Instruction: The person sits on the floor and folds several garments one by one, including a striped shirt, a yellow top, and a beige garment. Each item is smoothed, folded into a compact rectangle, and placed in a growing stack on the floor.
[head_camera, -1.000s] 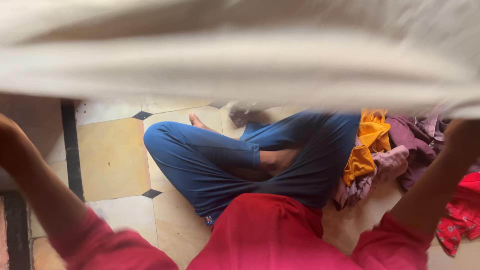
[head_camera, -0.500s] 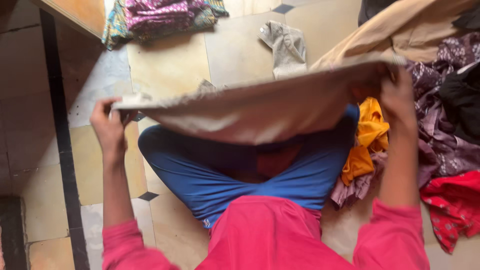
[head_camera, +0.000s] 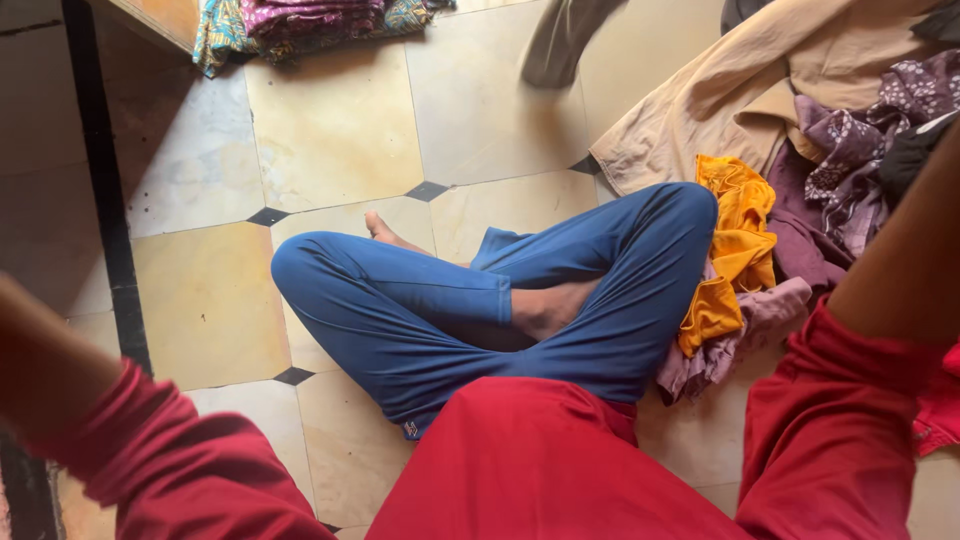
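**Head view: both arms raised, hands out of frame**

Head view looks down on you sitting cross-legged on a pale tiled floor (head_camera: 340, 130) with small dark diamond insets. At the far left a dark strip (head_camera: 100, 190) runs along the floor, and above it at the far edge lies a folded stack of patterned cloth (head_camera: 300, 20). Your left forearm (head_camera: 50, 370) crosses the near left corner in a red sleeve; the hand itself lies beyond the frame edge, so you cannot tell how its fingers are set. In the middle your blue trousers (head_camera: 440, 320) fold over one another, bare feet showing. A blurred grey garment (head_camera: 560, 40) sits at the far edge above your knee. Just right of that knee, touching it, lies an orange cloth (head_camera: 735, 250), with a beige garment (head_camera: 760, 90) and purple printed fabric (head_camera: 850, 150) piled behind. Your right forearm (head_camera: 900, 270) rises at the right edge; that hand is also out of view, fingers impossible to judge.
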